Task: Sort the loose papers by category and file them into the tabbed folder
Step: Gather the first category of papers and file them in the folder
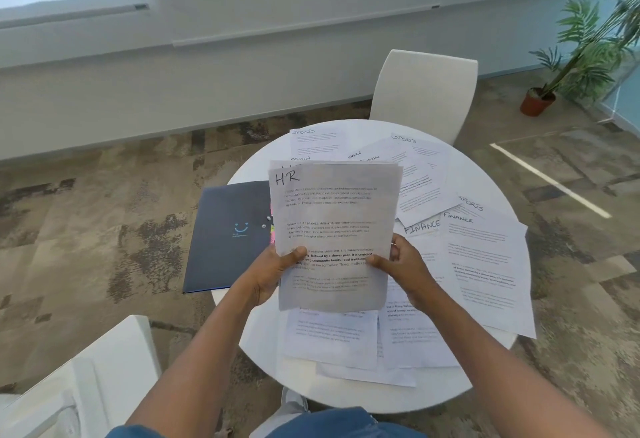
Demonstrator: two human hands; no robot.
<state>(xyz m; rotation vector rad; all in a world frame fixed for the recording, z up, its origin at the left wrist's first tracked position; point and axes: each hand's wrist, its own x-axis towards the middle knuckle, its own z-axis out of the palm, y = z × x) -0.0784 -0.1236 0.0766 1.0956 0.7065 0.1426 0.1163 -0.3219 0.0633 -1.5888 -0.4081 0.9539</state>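
A thin stack of printed sheets marked "HR" (332,223) is held upright above the round white table (346,399). My left hand (273,275) grips its lower left edge, thumb on the front. My right hand (401,264) grips its lower right edge the same way. A dark tabbed folder (228,230) with a smile logo lies shut at the table's left edge, coloured tabs peeking out on its right side. Loose sheets marked "FINANCE" (485,264), "SPORTS" (419,167) and "ADMIN" lie spread over the table.
A white chair (422,91) stands behind the table and another white chair (86,375) at the near left. A potted plant (585,53) stands on the carpet at the far right. More unmarked sheets (332,337) lie near the table's front.
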